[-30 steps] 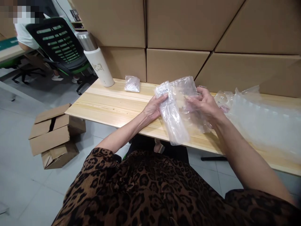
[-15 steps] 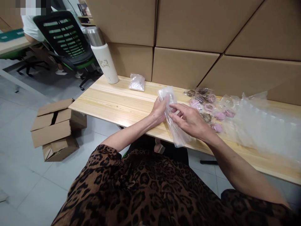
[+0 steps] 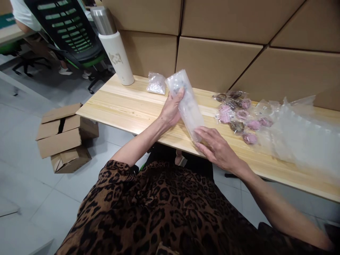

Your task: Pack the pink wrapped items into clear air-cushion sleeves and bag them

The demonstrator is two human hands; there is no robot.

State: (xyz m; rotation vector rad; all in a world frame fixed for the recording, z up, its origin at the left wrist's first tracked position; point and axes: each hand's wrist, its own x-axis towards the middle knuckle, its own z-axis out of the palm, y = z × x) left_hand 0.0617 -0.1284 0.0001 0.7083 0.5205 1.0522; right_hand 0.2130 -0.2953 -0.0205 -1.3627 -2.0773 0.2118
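Observation:
A long, cloudy plastic bag [image 3: 190,111], folded narrow, slants above the front of the wooden table [image 3: 124,108]. My left hand [image 3: 171,108] grips its upper part, thumb on top; the fingers underneath are hidden. At the lower end, my right hand [image 3: 216,147] pinches the plastic between thumb and fingers. Something faint shows through near the top of the bag, too blurred to name. To the right lie several small clear packets with pink and brown round pieces [image 3: 241,115]. Beyond them spreads a fanned pile of clear plastic bags [image 3: 310,136].
Large cardboard boxes [image 3: 217,62] form a wall along the table's back. A white flask [image 3: 117,53] and a small bag of clear bits [image 3: 156,84] stand before it. Opened cartons [image 3: 62,134] sit on the floor at left, near an office chair [image 3: 69,32] and a seated person.
The folded bag has been raised and turned flatter toward me. My right hand has moved down from its middle to its lower end, while my left hand still holds the upper part.

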